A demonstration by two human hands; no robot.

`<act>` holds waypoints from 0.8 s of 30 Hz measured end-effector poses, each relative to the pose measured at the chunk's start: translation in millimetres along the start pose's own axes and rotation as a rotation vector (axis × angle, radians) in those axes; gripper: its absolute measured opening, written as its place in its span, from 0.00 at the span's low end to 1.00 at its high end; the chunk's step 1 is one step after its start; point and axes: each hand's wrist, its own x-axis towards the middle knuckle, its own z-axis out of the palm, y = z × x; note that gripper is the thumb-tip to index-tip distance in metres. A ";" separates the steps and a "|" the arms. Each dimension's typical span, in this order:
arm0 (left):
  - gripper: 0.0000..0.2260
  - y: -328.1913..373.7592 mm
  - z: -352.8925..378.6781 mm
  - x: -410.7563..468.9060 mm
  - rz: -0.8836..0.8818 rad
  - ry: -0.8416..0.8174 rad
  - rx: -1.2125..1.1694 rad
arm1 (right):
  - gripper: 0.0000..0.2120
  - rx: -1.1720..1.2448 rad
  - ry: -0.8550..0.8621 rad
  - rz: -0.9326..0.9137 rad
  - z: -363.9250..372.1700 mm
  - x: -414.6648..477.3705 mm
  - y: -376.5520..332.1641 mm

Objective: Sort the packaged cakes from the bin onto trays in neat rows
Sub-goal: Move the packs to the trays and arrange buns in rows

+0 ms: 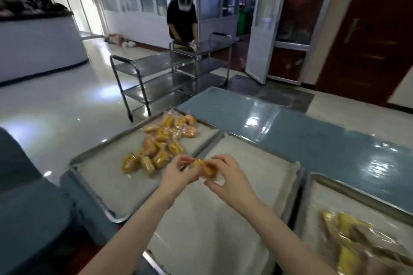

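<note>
Three trays. The left tray (pixel 105 183), beside the middle tray (pixel 223 219), bears roughly a dozen packaged cakes (pixel 156 147). One single cake (pixel 206 166) is over the middle tray. On the right tray (pixel 330 196), a blurred bunch (pixel 348 236) is uncountable. Two steel carts (pixel 161 80) stand beyond.

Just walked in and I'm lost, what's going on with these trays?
A person holds one packaged cake between left hand and right hand over the lined middle tray, which shows no cakes yet. A loose pile of cakes lies on the left tray; blurred yellow packs lie on the right tray. Behind, another person works at a steel cart.
</note>
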 end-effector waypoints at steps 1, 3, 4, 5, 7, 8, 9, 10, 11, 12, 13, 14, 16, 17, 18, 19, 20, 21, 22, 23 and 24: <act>0.24 -3.0 -26.9 10.3 0.012 0.034 -0.002 | 0.23 0.022 -0.006 0.014 19.1 13.8 -9.9; 0.26 -10.6 -78.6 31.5 0.039 0.059 0.026 | 0.25 0.046 -0.036 0.071 56.4 41.2 -27.1; 0.27 -15.0 -101.5 41.5 0.043 0.047 0.031 | 0.27 0.051 -0.072 0.104 73.7 53.8 -34.8; 0.27 -18.0 -122.1 49.8 0.044 0.025 0.039 | 0.29 0.061 -0.113 0.135 90.4 65.0 -41.9; 0.24 -26.5 -158.7 67.7 0.052 -0.029 0.072 | 0.32 0.099 -0.176 0.194 120.5 83.2 -56.2; 0.21 -30.3 -173.7 76.9 0.052 -0.067 0.078 | 0.33 0.110 -0.191 0.214 134.9 91.0 -61.5; 0.20 -34.1 -187.9 86.6 0.046 -0.108 0.084 | 0.34 0.114 -0.200 0.229 148.3 98.3 -65.5; 0.19 -36.7 -200.5 94.8 0.041 -0.153 0.101 | 0.34 0.114 -0.203 0.243 161.0 105.0 -67.4; 0.20 -38.0 -211.8 102.6 0.034 -0.190 0.121 | 0.34 0.112 -0.203 0.255 173.1 111.2 -68.5; 0.21 -41.6 -223.4 111.4 0.023 -0.217 0.143 | 0.34 0.111 -0.205 0.264 184.9 117.5 -69.1; 0.22 -45.1 -234.7 119.8 0.002 -0.242 0.155 | 0.34 0.103 -0.211 0.267 197.1 123.8 -69.8; 0.24 -49.0 -244.6 128.1 -0.029 -0.250 0.170 | 0.34 0.083 -0.216 0.266 210.6 130.3 -69.6; 0.25 -59.0 -261.3 144.9 -0.076 -0.238 0.197 | 0.34 0.015 -0.223 0.252 238.5 142.0 -68.9; 0.24 -65.0 -268.3 153.2 -0.075 -0.225 0.235 | 0.33 -0.026 -0.225 0.239 252.1 146.8 -69.2; 0.22 -72.0 -275.4 161.6 -0.059 -0.214 0.308 | 0.33 -0.072 -0.229 0.225 266.5 150.8 -69.2; 0.21 -79.6 -282.7 169.3 -0.033 -0.215 0.380 | 0.33 -0.118 -0.233 0.209 279.9 153.7 -70.1; 0.21 -86.9 -290.1 176.7 -0.014 -0.214 0.464 | 0.33 -0.149 -0.240 0.196 293.2 155.7 -70.9; 0.21 -94.1 -296.5 183.9 0.018 -0.212 0.541 | 0.33 -0.171 -0.245 0.185 305.7 157.5 -71.6; 0.20 -101.5 -302.6 190.3 0.049 -0.209 0.630 | 0.33 -0.188 -0.247 0.172 317.3 158.9 -72.1; 0.20 -107.9 -307.9 195.4 0.084 -0.218 0.715 | 0.33 -0.202 -0.250 0.155 327.4 160.1 -71.9; 0.20 -111.5 -312.5 198.9 0.105 -0.231 0.800 | 0.33 -0.221 -0.261 0.133 336.1 160.9 -72.4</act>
